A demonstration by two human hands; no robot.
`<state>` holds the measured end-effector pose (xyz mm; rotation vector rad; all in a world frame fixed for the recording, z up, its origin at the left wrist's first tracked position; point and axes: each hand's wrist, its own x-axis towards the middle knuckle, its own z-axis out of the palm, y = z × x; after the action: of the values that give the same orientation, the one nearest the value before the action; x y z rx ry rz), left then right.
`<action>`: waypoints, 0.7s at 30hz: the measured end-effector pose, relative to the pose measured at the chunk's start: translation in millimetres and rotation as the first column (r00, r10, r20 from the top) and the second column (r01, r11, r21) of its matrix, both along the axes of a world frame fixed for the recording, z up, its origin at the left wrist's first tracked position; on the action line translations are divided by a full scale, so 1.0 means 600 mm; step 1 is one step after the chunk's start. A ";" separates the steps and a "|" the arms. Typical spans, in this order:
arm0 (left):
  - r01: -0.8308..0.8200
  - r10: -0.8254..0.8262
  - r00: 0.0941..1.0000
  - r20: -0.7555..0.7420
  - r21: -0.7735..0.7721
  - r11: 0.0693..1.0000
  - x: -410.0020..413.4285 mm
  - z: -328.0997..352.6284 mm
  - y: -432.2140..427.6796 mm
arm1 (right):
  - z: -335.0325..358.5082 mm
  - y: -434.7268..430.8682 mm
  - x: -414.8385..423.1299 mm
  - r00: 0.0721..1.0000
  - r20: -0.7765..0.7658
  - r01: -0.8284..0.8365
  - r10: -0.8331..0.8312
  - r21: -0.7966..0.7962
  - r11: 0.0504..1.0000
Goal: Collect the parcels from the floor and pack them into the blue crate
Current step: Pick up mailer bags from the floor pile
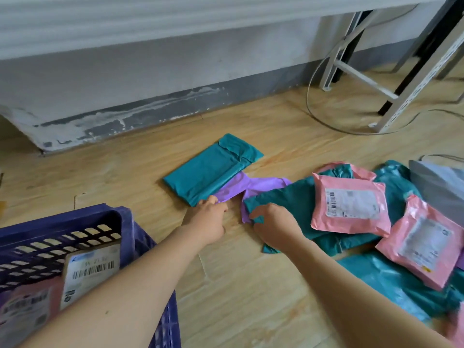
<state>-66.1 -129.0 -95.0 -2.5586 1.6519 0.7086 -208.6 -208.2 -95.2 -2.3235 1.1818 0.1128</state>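
Note:
A blue crate (125, 222) stands at the lower left with a cardboard box (90, 270) and a pink parcel (25, 307) inside. On the wooden floor lies a teal parcel (211, 169) over a purple parcel (253, 187). My left hand (208, 219) pinches the purple parcel's near corner beside the teal one. My right hand (273, 224) grips the edge of a second teal parcel (288, 197). Two pink labelled parcels (351, 204) (424, 242) lie on that teal heap at the right.
More teal bags (384, 285) and a grey bag (442, 182) sit at the right edge. A wall with a grey skirting (150, 109) runs behind. White metal table legs (406, 96) and a looping cable (313, 101) stand at the far right.

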 end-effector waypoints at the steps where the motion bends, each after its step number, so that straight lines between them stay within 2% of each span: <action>1: -0.005 0.005 1.000 0.008 0.012 1.000 0.007 -0.012 -0.014 | -0.011 -0.013 0.011 1.000 -0.004 -0.006 0.006 -0.004 1.000; 4: -0.034 0.033 0.999 0.043 0.043 0.998 0.028 -0.054 -0.049 | -0.047 -0.047 0.044 1.000 -0.018 -0.015 0.015 -0.020 1.000; 11: -0.090 0.092 0.996 -0.002 0.200 0.976 0.068 -0.149 -0.103 | -0.119 -0.102 0.097 0.987 -0.115 -0.121 0.114 -0.057 0.991; 16: -0.114 0.140 0.989 -0.056 0.326 0.939 0.076 -0.176 -0.124 | -0.162 -0.118 0.125 0.962 -0.218 -0.183 0.162 -0.080 0.980; 21: -0.106 0.156 0.984 -0.091 0.406 0.908 0.075 -0.192 -0.124 | -0.179 -0.131 0.137 0.938 -0.317 -0.168 0.137 -0.073 0.983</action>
<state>-21.2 -203.5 -210.3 -2.3804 1.2056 1.1032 -126.3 -286.8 -202.6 -2.5514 1.1719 0.5043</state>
